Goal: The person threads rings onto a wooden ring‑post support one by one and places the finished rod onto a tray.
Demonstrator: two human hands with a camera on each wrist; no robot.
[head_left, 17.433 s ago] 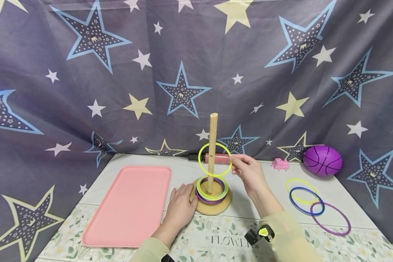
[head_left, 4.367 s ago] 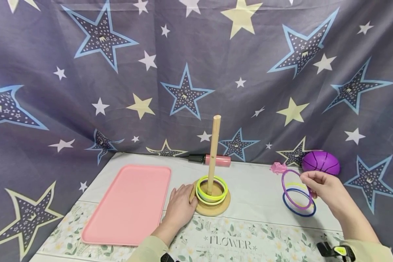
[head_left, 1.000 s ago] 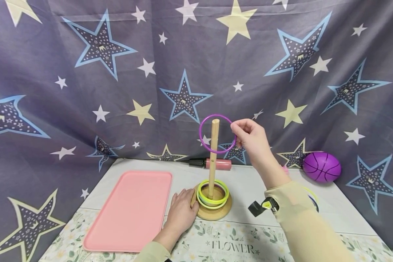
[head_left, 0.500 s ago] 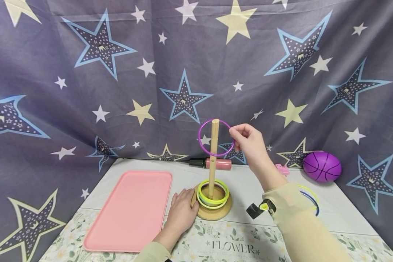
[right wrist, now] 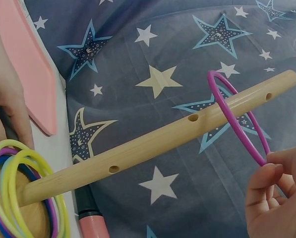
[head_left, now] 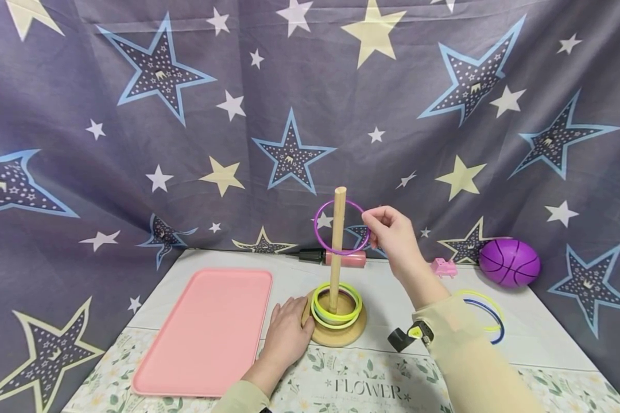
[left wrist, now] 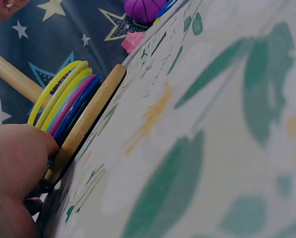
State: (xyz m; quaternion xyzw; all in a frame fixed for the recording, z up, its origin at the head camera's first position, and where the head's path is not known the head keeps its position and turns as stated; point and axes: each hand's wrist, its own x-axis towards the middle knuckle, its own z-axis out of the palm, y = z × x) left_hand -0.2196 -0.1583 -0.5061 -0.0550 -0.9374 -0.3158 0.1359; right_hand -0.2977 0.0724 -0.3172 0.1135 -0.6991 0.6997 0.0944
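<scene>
Before the peg [head_left: 338, 236], "FLOWER" lettering [head_left: 368, 390].

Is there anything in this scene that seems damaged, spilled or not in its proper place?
Nothing stands out. The purple ring tilts around the wooden post, but the right hand is pinching it; the lower rings lie stacked on the wooden base.

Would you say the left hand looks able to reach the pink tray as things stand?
Probably yes: the left hand, touching the wooden base, is close to the pink tray, with nothing visible in between.
</scene>
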